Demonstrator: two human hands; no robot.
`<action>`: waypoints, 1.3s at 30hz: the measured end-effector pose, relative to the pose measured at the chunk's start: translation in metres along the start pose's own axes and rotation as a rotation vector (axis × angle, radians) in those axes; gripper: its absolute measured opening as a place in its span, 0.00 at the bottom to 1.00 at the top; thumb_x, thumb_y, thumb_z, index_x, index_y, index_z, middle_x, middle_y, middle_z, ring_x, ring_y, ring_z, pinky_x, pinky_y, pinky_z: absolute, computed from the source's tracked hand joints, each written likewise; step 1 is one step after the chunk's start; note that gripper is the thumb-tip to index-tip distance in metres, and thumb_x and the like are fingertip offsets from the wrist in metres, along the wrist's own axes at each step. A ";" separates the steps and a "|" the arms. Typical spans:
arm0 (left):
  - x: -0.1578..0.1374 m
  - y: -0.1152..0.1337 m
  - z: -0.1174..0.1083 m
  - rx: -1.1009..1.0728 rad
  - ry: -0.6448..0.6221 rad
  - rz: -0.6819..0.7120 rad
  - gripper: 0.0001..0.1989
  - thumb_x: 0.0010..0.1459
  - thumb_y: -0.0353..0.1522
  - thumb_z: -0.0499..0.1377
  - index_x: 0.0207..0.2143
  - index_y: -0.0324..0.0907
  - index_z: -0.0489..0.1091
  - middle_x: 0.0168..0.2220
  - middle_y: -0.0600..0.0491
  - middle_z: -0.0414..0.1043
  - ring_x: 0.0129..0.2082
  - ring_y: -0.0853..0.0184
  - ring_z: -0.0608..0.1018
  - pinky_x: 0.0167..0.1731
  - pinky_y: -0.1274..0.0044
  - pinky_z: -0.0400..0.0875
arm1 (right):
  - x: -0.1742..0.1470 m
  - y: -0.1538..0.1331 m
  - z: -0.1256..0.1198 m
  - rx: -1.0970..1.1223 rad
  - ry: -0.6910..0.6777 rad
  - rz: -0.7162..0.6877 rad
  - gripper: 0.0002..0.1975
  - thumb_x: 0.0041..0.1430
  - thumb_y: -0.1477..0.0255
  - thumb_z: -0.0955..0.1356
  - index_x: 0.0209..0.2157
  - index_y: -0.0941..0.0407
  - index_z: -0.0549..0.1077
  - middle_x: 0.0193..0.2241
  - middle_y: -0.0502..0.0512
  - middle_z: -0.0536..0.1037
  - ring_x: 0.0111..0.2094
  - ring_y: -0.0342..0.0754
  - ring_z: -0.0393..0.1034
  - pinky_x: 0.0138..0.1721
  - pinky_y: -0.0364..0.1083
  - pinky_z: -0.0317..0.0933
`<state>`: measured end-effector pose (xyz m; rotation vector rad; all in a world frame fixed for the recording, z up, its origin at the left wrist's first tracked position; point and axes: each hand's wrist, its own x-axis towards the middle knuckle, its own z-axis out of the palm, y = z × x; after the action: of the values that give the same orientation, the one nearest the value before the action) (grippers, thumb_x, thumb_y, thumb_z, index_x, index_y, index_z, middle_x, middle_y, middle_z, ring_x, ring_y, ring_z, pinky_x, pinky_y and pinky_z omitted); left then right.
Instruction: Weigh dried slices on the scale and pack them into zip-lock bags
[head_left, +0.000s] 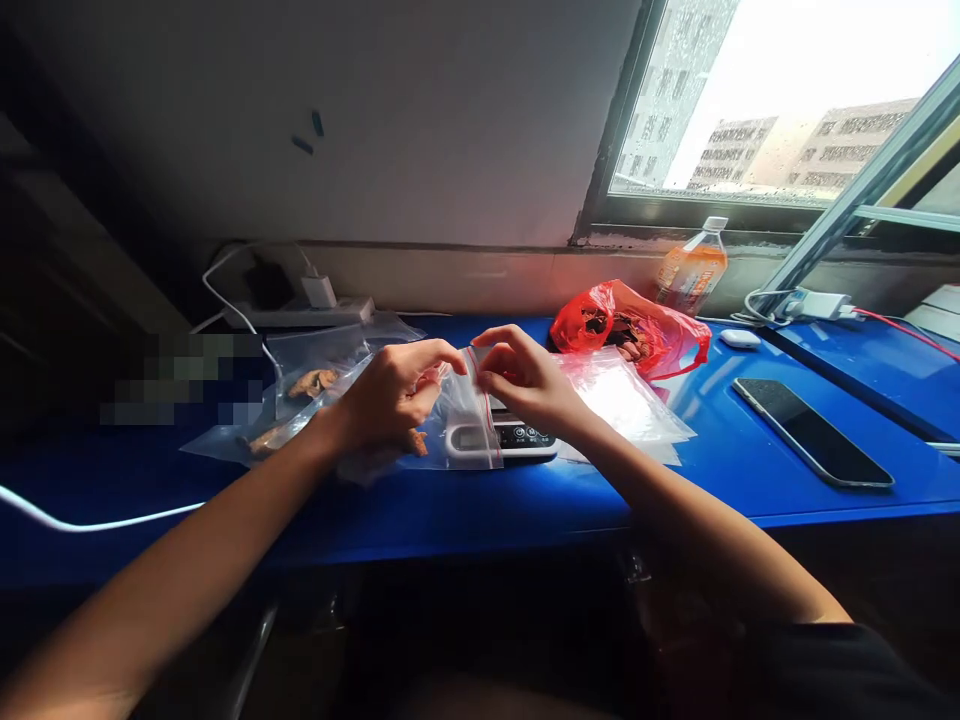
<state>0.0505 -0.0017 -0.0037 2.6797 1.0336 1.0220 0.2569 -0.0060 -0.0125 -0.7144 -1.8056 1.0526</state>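
Note:
A clear zip bag (472, 425) with a red line along its mouth lies partly over a white kitchen scale (514, 438). My right hand (529, 385) pinches the bag's red-lined edge between bent fingers and thumb. Just left of that edge, my left hand (394, 390) has its fingers curled in on the bag's plastic. A brown dried piece (417, 442) shows below my left hand, apparently in the bag. Farther left, another clear bag (289, 350) lies with brown dried pieces (313, 383). My hands hide part of the scale's top.
Flat clear bags (619, 400) lie right of the scale. Behind them are a red plastic bag (675, 340) of dark dried pieces and an orange drink bottle (694, 268). A phone (814, 432) and white earbud case (740, 339) lie right. A power strip (300, 312) runs along the wall.

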 end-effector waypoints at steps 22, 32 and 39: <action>-0.008 0.014 -0.002 0.087 0.100 0.121 0.16 0.56 0.27 0.57 0.48 0.46 0.65 0.52 0.49 0.66 0.46 0.64 0.74 0.38 0.73 0.75 | -0.016 -0.008 0.012 -0.062 -0.064 0.052 0.22 0.51 0.76 0.65 0.48 0.54 0.57 0.25 0.42 0.66 0.24 0.38 0.60 0.26 0.41 0.53; -0.006 0.018 0.001 0.132 0.042 0.247 0.07 0.57 0.28 0.59 0.38 0.46 0.68 0.57 0.49 0.58 0.59 0.58 0.65 0.57 0.61 0.67 | -0.016 -0.010 0.011 0.050 -0.041 0.041 0.24 0.52 0.74 0.66 0.51 0.54 0.57 0.25 0.44 0.67 0.26 0.39 0.61 0.26 0.42 0.54; -0.006 0.017 0.001 0.193 0.015 0.244 0.03 0.60 0.29 0.59 0.32 0.44 0.71 0.55 0.49 0.60 0.56 0.58 0.65 0.55 0.63 0.67 | -0.018 -0.011 0.017 -0.006 0.014 0.052 0.20 0.52 0.74 0.67 0.47 0.55 0.60 0.24 0.43 0.67 0.25 0.39 0.62 0.27 0.42 0.55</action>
<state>0.0569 -0.0181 -0.0024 3.0195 0.8642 1.0289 0.2491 -0.0315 -0.0138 -0.7747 -1.7876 1.0739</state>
